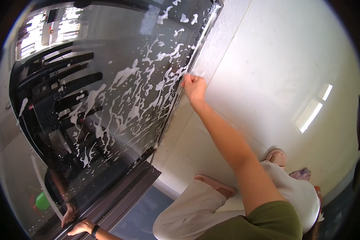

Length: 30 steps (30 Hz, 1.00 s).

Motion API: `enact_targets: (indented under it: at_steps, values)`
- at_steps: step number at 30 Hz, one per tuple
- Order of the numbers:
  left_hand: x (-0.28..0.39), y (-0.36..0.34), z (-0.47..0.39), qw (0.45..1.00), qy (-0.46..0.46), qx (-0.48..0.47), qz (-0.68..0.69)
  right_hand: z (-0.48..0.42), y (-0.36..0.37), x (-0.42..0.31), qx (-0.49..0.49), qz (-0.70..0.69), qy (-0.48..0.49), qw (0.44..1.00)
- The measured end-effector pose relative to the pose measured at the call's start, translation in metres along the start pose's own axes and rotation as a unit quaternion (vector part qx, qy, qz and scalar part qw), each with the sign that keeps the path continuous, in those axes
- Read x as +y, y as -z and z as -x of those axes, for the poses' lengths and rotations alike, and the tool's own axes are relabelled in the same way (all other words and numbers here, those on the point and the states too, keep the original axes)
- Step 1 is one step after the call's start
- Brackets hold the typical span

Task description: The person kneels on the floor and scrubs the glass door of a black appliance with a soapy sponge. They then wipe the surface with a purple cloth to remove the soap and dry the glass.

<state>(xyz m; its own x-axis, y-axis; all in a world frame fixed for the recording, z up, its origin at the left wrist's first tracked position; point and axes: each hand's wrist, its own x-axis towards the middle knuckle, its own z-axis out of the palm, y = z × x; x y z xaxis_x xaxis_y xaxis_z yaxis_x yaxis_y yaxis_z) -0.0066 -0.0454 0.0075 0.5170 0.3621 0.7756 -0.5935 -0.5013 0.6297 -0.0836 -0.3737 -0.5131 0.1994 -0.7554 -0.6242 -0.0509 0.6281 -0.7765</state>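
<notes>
A large dark glass panel [120, 54] fills the left side, streaked with white soapy foam [135, 111]. My right hand [195, 87] is at the panel's right edge, close to the lower foam streaks. Its fingers are curled in and no object shows in them, though blur covers the spot just above. At the bottom left, my left hand [81, 227] grips the dark metal frame [126, 186] along the panel's near side. A black band [94, 231] is around that wrist. The glass mirrors an arm and hand just above it.
Pale glossy floor tiles [267, 60] spread to the right, with wet drops beside the panel. My feet in pink slippers [216, 183] are below my right arm. A crumpled purplish cloth [301, 174] lies by one foot. A blue-grey surface [144, 213] shows beyond the frame.
</notes>
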Motion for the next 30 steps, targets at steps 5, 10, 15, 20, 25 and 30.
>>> enact_targets:
  at_steps: [5, 10, 15, 20, 25, 30]
  values:
    - [-0.031, 0.030, -0.045, 0.999, -0.050, 0.006, -0.014, -0.060, 0.020, -0.048, 0.066, -0.003, 0.058, 0.996]
    - [-0.016, 0.013, -0.028, 1.000, -0.009, 0.001, 0.013, -0.084, 0.021, -0.069, 0.094, -0.070, 0.020, 0.993]
    - [-0.024, 0.027, -0.041, 1.000, -0.002, -0.001, 0.002, -0.041, 0.010, -0.028, 0.041, -0.033, 0.020, 0.998]
    - [-0.009, 0.005, -0.008, 1.000, -0.006, -0.003, 0.010, -0.102, 0.039, -0.075, 0.092, -0.056, 0.044, 0.993]
    - [-0.020, 0.024, -0.045, 1.000, 0.001, -0.001, 0.000, -0.054, 0.047, -0.033, 0.034, -0.034, 0.053, 0.997]
    - [-0.029, 0.036, -0.061, 1.000, 0.022, 0.003, -0.016, -0.048, 0.046, -0.045, -0.013, 0.020, 0.030, 0.999]
